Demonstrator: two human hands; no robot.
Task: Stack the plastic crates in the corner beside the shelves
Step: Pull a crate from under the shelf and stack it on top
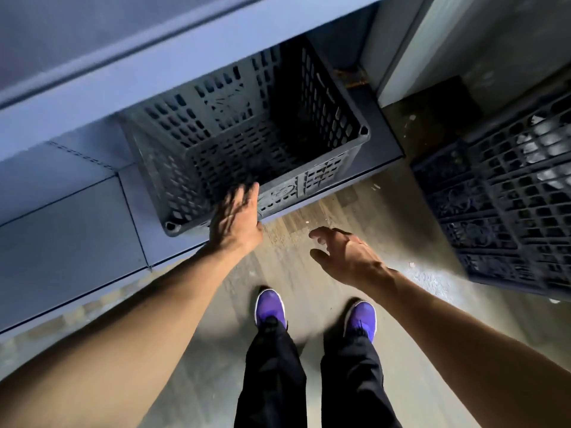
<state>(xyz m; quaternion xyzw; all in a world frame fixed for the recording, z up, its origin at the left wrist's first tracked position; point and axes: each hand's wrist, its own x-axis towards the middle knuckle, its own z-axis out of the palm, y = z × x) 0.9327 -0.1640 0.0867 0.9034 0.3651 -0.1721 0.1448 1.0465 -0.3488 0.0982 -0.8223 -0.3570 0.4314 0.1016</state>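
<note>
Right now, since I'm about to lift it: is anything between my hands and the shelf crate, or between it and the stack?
Nothing visible. The left hand is at the grey crate, the right hand hovers free; only floor lies before the crate stack.

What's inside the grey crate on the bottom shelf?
The grey crate looks empty: only its slotted floor and walls show. The shelf board above covers its far end, and the left hand hides part of its near wall.

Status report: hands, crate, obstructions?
Left hand open at near rim of grey perforated plastic crate on low blue shelf. Right hand open, empty. Dark blue lattice crates stand right, apart.
</note>
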